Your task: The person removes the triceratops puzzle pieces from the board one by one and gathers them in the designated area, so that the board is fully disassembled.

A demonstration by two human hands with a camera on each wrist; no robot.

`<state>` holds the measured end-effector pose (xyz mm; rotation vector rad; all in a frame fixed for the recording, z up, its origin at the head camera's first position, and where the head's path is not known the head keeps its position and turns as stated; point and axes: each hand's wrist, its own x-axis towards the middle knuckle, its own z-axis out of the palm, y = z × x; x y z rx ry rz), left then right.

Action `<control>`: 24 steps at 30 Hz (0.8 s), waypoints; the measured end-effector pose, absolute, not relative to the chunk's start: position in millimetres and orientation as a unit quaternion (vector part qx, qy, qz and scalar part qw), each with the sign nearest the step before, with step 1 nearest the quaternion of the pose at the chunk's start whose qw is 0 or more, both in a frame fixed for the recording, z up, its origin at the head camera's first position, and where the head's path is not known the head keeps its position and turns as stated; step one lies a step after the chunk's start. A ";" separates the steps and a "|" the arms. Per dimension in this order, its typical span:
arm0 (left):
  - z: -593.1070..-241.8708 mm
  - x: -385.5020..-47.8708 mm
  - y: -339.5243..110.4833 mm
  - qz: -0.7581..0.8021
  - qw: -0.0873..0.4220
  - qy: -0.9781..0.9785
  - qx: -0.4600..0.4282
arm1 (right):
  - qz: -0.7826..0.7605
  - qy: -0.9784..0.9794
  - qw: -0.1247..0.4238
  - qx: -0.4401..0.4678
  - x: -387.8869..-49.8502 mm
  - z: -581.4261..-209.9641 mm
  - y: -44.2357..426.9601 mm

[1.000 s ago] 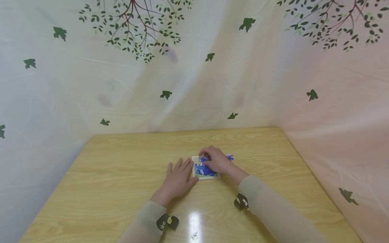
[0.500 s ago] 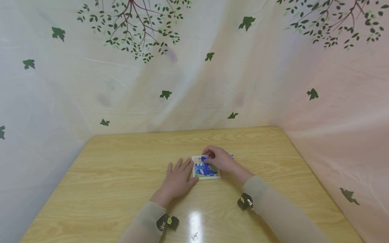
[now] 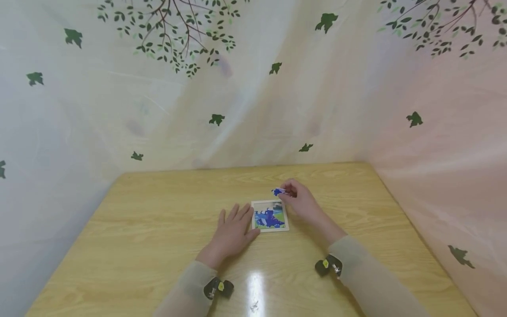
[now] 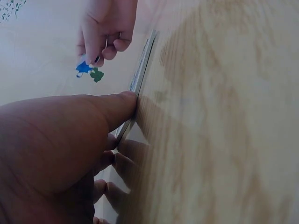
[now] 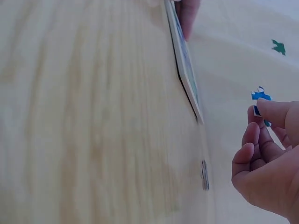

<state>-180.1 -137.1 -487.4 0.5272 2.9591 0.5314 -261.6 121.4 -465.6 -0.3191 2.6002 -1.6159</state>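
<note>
A white-framed picture puzzle (image 3: 270, 216) with a blue dinosaur lies on the table; a pale strip shows along its upper part. My left hand (image 3: 230, 233) lies with fingers spread against its left edge, the thumb (image 4: 122, 105) at the near corner. Above the frame's top right corner, my right hand (image 3: 303, 201) pinches a blue puzzle piece (image 3: 278, 191) between thumb and fingers. The right wrist view shows that piece (image 5: 260, 94) raised off the table in the right hand (image 5: 275, 158). Its other fingers are curled.
In the right wrist view, a small flat stack of what look like pieces (image 5: 204, 175) lies on the table beyond the frame. The wooden table (image 3: 158, 220) runs back to a hanging cloth (image 3: 245, 88) printed with leaves and branches.
My right hand has lifted from over the puzzle and moved up and to the right with a blue piece, uncovering the frame's upper right part. The left hand has stayed in place.
</note>
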 end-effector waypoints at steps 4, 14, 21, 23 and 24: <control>-488.1 -180.6 -136.4 0.169 0.047 0.969 0.173 | -0.533 0.841 0.019 -0.089 -262.9 -466.5 142.4; -490.0 -182.3 -138.3 0.189 0.046 0.965 0.176 | -0.525 0.849 0.009 -0.059 -269.6 -466.7 190.3; -489.7 -182.5 -137.7 0.182 0.045 0.966 0.179 | -0.519 0.853 0.019 -0.060 -272.1 -473.3 216.7; -488.9 -182.6 -136.8 0.175 0.048 0.967 0.177 | -0.519 0.853 0.024 -0.058 -273.3 -475.7 222.5; -488.8 -182.5 -136.5 0.171 0.050 0.968 0.175 | -0.518 0.853 0.024 -0.057 -274.0 -476.8 225.0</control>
